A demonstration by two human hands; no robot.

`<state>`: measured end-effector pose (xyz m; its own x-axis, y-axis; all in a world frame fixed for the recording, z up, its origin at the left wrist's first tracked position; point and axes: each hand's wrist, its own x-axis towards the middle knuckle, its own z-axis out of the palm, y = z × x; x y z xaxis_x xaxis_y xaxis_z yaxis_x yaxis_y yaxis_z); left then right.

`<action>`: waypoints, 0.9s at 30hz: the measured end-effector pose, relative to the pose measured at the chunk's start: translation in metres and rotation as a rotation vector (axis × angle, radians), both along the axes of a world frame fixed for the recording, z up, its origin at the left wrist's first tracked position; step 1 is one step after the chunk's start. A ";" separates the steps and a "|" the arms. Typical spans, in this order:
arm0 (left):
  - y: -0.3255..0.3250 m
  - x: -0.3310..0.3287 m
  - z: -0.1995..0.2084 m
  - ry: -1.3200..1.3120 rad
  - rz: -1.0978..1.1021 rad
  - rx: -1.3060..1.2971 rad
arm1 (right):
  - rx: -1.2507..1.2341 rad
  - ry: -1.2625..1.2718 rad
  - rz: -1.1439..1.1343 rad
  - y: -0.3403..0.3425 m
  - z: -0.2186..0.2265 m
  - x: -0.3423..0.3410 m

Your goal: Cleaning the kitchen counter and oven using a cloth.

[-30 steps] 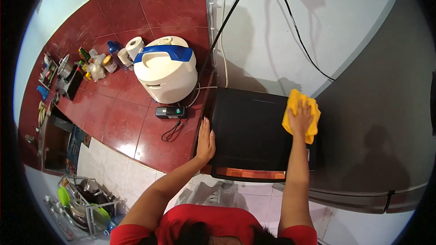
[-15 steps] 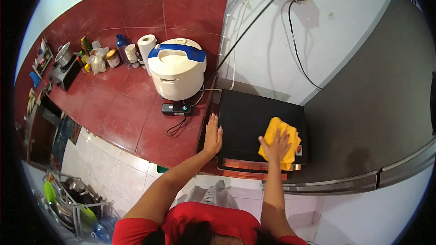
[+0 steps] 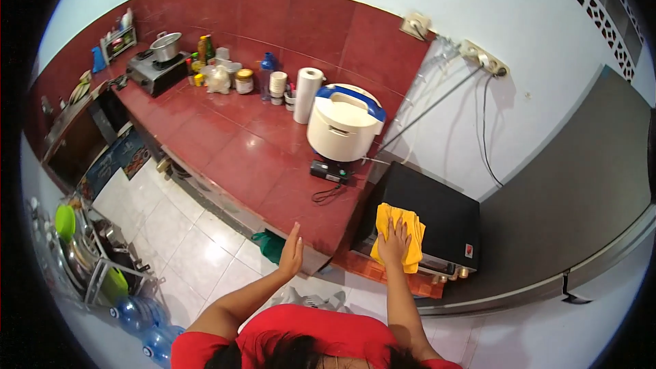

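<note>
My right hand lies flat with its fingers stretched over a folded yellow cloth. The cloth rests on the front left part of a black countertop oven, partly hanging over its front edge. Just off the front edge of the red tiled counter, my left hand is raised with straight fingers and nothing in it. Knobs show at the oven's front right corner.
A white rice cooker with a blue handle stands left of the oven, a black device with a cord before it. Behind are a paper towel roll, bottles and jars. A grey fridge borders the right. A dish rack stands lower left.
My view has swung left. The cloth under my right hand has shifted from the oven's right side to its front left. My left hand has come away from the oven's left edge.
</note>
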<state>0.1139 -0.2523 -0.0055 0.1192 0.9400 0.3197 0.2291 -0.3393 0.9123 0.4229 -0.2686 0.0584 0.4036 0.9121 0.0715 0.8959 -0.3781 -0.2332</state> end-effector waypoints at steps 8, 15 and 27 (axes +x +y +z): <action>-0.028 -0.100 -0.027 -0.207 0.146 -0.173 | 0.099 0.174 0.208 0.012 -0.025 -0.093; -0.033 -0.186 -0.015 -0.684 0.183 -0.759 | -0.327 1.785 0.170 0.023 0.030 -0.250; -0.016 -0.265 0.043 -0.693 0.203 -0.708 | -0.302 1.481 0.510 0.088 0.038 -0.339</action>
<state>-0.1515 -0.2687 0.0371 -0.0642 0.9223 -0.3811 -0.4348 0.3179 0.8426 0.0836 -0.1809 0.0969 -0.3890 0.8748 -0.2889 -0.0018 -0.3143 -0.9493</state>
